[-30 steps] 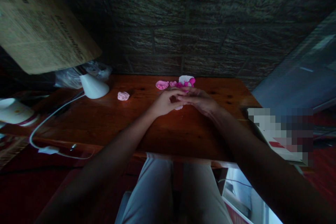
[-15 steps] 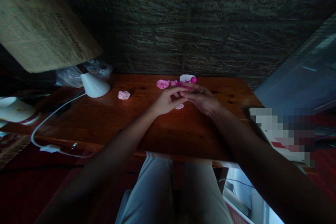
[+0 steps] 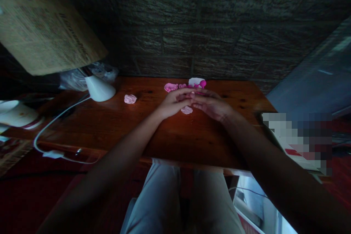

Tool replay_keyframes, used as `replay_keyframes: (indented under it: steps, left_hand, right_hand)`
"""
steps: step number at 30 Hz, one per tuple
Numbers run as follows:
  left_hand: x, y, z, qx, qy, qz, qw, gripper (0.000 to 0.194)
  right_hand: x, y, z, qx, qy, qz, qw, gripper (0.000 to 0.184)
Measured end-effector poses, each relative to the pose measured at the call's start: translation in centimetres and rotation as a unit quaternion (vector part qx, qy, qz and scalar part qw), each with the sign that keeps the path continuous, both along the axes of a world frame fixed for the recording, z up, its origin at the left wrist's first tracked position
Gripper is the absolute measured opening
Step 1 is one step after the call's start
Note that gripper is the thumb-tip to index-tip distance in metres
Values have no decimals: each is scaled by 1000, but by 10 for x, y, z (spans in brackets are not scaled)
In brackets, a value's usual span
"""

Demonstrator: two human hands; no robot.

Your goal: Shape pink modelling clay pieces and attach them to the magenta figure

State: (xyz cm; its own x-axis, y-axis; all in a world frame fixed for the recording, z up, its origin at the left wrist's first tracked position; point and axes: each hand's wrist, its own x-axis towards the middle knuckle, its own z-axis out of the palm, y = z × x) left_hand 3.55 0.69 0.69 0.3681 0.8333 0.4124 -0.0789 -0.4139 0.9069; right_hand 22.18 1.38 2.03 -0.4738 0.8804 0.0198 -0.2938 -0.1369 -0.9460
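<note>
My left hand (image 3: 174, 103) and my right hand (image 3: 215, 106) meet above the middle of the wooden table, fingers bent and fingertips touching. Whatever they pinch, if anything, is too small or hidden to make out. Just below the fingers lies a flat pale pink piece (image 3: 187, 110), like modelling clay. Behind them is a pink bowl-like shape with small lumps in it (image 3: 171, 87). Beside that sit a small pink piece (image 3: 182, 86), a whitish flat piece (image 3: 195, 80) and a magenta ball (image 3: 203, 84). My fingers partly cover this group.
A crumpled pale pink lump (image 3: 130, 99) lies left on the table (image 3: 164, 139). A lamp with a white base (image 3: 101, 89) and printed paper shade (image 3: 49, 25) stands at the left, its white cord (image 3: 41, 131) hanging in front. A white cup (image 3: 16, 113) is far left. A stone wall (image 3: 178, 36) closes the back.
My fingers have shifted against each other, the left ones now stretched further over the right fingertips. More of the pale pink piece below shows. The view has moved slightly.
</note>
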Motion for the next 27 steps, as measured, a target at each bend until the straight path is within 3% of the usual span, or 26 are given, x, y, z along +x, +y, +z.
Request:
replay_keyframes:
  steps: [3, 6, 12, 21, 27]
  left_hand:
    - [-3, -1, 2, -95, -17, -17, 995, 29]
    - [-4, -2, 4, -130, -26, -12, 991, 27]
    - [-3, -4, 8, -110, -52, -2, 993, 31]
    - [-2, 1, 8, -24, -40, 86, 995, 41]
    - [0, -5, 12, -62, -42, 36, 997, 42]
  right_hand:
    - [3, -1, 3, 2, 3, 11, 1000, 41]
    - [4, -2, 4, 4, -7, 16, 1000, 46]
    - [1, -3, 3, 6, -16, 17, 1000, 45]
    - [-4, -6, 4, -10, -21, 38, 999, 38]
    - [-4, -4, -1, -7, -19, 23, 1000, 40]
